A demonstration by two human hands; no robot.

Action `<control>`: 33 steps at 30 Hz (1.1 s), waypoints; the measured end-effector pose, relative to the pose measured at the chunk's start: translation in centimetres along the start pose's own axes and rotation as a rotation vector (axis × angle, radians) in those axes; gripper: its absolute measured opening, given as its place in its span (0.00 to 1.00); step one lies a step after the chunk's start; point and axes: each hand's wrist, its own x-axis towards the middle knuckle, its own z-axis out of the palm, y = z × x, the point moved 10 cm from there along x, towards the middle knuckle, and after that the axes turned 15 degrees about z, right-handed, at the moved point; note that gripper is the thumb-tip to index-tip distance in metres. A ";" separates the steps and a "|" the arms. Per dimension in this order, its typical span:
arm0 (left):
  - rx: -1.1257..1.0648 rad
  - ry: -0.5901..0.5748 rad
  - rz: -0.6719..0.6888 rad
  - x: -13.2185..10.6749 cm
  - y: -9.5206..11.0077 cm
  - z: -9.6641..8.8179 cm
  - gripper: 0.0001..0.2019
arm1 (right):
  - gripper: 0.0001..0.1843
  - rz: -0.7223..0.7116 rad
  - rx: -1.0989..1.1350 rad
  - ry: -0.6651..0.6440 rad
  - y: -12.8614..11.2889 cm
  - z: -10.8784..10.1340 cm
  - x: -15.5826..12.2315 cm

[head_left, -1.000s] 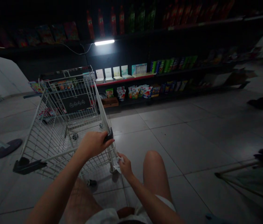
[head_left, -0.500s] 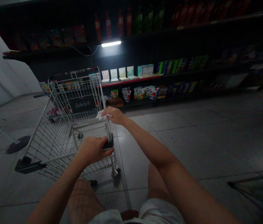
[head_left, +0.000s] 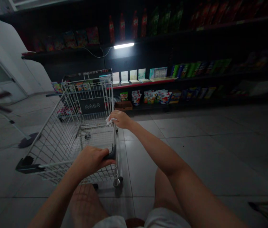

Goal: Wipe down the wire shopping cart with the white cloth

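A wire shopping cart (head_left: 55,133) stands in front of me, slightly to the left. My left hand (head_left: 92,160) grips the dark plastic corner (head_left: 110,154) at the near right of its rim, thumb on top and fingers beneath. Farther along the same right-hand rim is my right hand (head_left: 120,119), closed around a crumpled white cloth or tissue (head_left: 110,120) that it presses on the top rail. A dark panel with round symbols (head_left: 92,107) hangs at the cart's far end. Part of the cloth is hidden under my fingers.
Dark store shelves (head_left: 145,83) run behind the cart, carrying bottles (head_left: 135,25), booklets, cans and snack bags (head_left: 164,97). A lit tube lamp (head_left: 123,46) hangs there. On the left stands a fan-like stand with a round base (head_left: 29,140). Grey floor tiles (head_left: 191,152) stretch right.
My right hand with the white cloth has shifted slightly along the cart's right rail and now wraps over it. My left hand keeps its grip. The view has turned a little left.
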 end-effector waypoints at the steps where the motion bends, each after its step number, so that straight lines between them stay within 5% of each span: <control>1: -0.010 -0.001 0.002 -0.4 0.0 0.0 0.30 | 0.16 -0.007 0.007 0.002 -0.4 0.1 -0.2; 15: -0.194 -0.004 0.064 -2.1 -0.2 0.0 0.29 | 0.14 0.055 0.107 0.174 -1.7 -1.8 -3.8; 20: -0.361 -0.010 0.000 -2.1 -2.2 -0.2 0.27 | 0.14 0.184 0.245 0.451 -2.6 -3.0 -6.9; 23: -0.460 0.010 -0.141 -1.1 -3.4 -0.6 0.25 | 0.18 0.276 0.346 0.605 -4.1 -0.9 -11.0; 29: -0.440 -0.003 -0.218 1.9 -3.0 -0.1 0.20 | 0.26 0.269 0.252 0.597 -5.6 9.0 -20.6; 31: -0.477 -0.009 -0.222 2.1 -3.4 0.6 0.19 | 0.22 0.259 0.222 0.550 -4.6 9.8 -22.0; 33: -0.562 -0.006 -0.210 1.9 -3.8 1.0 0.19 | 0.19 0.305 0.250 0.569 -2.8 8.1 -21.7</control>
